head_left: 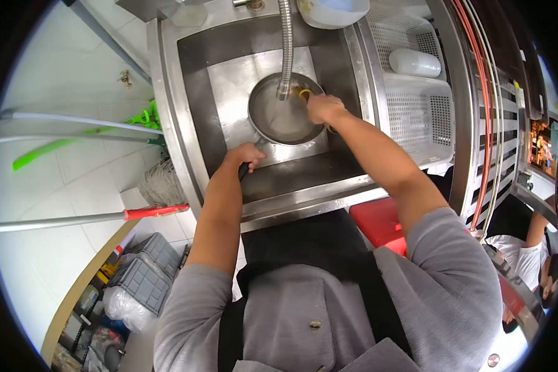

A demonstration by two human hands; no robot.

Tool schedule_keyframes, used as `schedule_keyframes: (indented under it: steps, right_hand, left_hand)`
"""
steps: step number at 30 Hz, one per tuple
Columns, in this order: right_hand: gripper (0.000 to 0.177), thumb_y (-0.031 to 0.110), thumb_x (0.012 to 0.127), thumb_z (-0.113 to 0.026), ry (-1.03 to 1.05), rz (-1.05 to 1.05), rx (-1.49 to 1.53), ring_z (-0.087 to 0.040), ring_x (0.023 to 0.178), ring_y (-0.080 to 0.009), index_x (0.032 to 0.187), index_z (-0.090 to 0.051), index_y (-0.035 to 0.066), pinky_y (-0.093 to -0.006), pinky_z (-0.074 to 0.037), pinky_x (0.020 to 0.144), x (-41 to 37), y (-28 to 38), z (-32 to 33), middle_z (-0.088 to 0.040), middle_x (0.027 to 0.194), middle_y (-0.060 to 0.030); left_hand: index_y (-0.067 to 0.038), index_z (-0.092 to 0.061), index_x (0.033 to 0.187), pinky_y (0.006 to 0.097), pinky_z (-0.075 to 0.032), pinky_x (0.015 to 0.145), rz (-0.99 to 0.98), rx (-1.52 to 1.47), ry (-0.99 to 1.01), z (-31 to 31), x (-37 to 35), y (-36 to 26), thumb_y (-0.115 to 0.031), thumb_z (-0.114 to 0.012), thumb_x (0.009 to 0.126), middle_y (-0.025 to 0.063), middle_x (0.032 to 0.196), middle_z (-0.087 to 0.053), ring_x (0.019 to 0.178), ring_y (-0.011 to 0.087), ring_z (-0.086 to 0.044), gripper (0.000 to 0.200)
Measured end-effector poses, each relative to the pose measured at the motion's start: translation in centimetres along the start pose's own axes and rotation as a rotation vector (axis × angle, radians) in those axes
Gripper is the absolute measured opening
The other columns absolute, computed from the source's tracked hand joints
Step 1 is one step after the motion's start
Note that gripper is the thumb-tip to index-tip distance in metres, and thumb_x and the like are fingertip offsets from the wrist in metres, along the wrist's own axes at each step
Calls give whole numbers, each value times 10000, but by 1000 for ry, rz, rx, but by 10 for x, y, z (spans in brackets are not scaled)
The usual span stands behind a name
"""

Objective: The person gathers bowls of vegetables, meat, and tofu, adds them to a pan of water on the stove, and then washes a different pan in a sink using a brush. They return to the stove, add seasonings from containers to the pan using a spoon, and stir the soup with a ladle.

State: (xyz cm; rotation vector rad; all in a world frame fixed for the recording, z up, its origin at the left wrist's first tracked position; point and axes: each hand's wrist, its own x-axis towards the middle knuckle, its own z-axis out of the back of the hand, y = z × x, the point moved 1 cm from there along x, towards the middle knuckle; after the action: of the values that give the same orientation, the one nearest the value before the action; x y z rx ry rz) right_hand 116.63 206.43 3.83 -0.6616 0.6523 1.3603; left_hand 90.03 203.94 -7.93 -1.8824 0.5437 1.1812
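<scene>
A round frying pan (279,121) is tilted in the steel sink (229,80), with cloudy water in its bottom. My left hand (248,155) is closed around the pan's dark handle at the lower left. Over the pan's right side, my right hand (324,110) is closed on a small tool with a yellow end (304,93); its kind is mostly hidden by my fingers. The flexible metal faucet hose (286,43) hangs down, its outlet just over the pan.
A white bowl (333,13) stands at the sink's back right edge. White plastic baskets (417,111) sit to the right, one with a whitish cylinder. Mops and poles (62,218) lean at left. A red lid (377,222) is below the sink's front edge. Another person (519,248) is at far right.
</scene>
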Motion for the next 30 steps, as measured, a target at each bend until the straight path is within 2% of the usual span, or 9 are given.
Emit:
schedule_keyframes:
  steps: [4, 9, 12, 17, 21, 24, 26, 28, 30]
  right_hand:
    - [667, 106, 802, -554, -114, 37, 239, -640, 1076, -351, 1447, -386, 96, -469, -506, 906, 13, 22, -21, -656, 1171, -195]
    - [538, 94, 787, -614, 256, 526, -423, -645, 1061, -321, 1319, -538, 89, -417, -528, 857, -24, 32, 0, -663, 1151, -174]
    - [532, 87, 773, -632, 88, 625, -225, -650, 1052, -306, 1299, -566, 118, -422, -527, 858, 0, 11, 2, -672, 1133, -158]
    - [492, 155, 785, -585, 49, 189, 463, -626, 1078, -341, 1276, -576, 116, -414, -506, 911, 19, 35, -10, -653, 1164, -186]
    - [379, 116, 800, -599, 171, 421, -38, -670, 1007, -324, 1168, -657, 45, -407, -555, 828, 6, 21, -44, -682, 1120, -172]
    - [438, 193, 870, -581, 466, 0, -393, -674, 1032, -304, 1285, -580, 52, -397, -553, 859, 0, 1, -15, -646, 1230, -142]
    - [462, 201, 903, -529, 51, -91, -46, -671, 1050, -294, 1325, -518, 13, -392, -560, 847, 49, -1, -29, -625, 1272, -133]
    - [470, 194, 947, -458, -202, -80, 170, -632, 1132, -280, 1345, -492, -55, -418, -544, 869, 52, 35, -40, -611, 1287, -152]
    - [481, 179, 823, -551, 2, 102, 267, -638, 1108, -296, 1277, -579, 21, -395, -536, 870, 23, 69, -13, -633, 1219, -196]
  left_hand:
    - [-49, -474, 572, 360, -490, 448, 23, 84, 13, 5, 21, 8, -143, -611, 813, 77, 507, -501, 435, 177, -513, 293]
    - [-26, -483, 605, 373, -493, 457, -13, 137, -76, 12, 51, 5, -75, -587, 776, 103, 520, -526, 446, 210, -546, 206]
    - [-5, -500, 637, 388, -483, 458, -11, 198, -264, 10, 60, 11, -51, -584, 768, 113, 528, -545, 455, 227, -571, 162]
    - [31, -569, 681, 409, -470, 469, -55, 351, -365, 7, 58, 9, -76, -592, 775, 134, 556, -590, 471, 245, -598, 144]
    - [35, -580, 648, 408, -468, 466, -30, 377, -358, 8, 66, 16, -88, -603, 769, 142, 547, -592, 479, 247, -606, 174]
    - [23, -588, 601, 409, -465, 463, 26, 385, -364, 4, 52, 2, -139, -629, 801, 144, 529, -589, 494, 237, -620, 261]
    - [-18, -560, 640, 404, -454, 446, 40, 274, -199, 0, 32, -8, -258, -658, 868, 90, 522, -553, 456, 208, -569, 345]
    - [-57, -507, 729, 368, -428, 427, 75, -335, -8, -16, 5, -21, -371, -616, 935, 22, 543, -486, 426, 164, -473, 391]
    - [-80, -449, 803, 325, -401, 423, 57, -640, 93, -30, -16, -33, -385, -576, 967, -16, 584, -430, 439, 130, -400, 369]
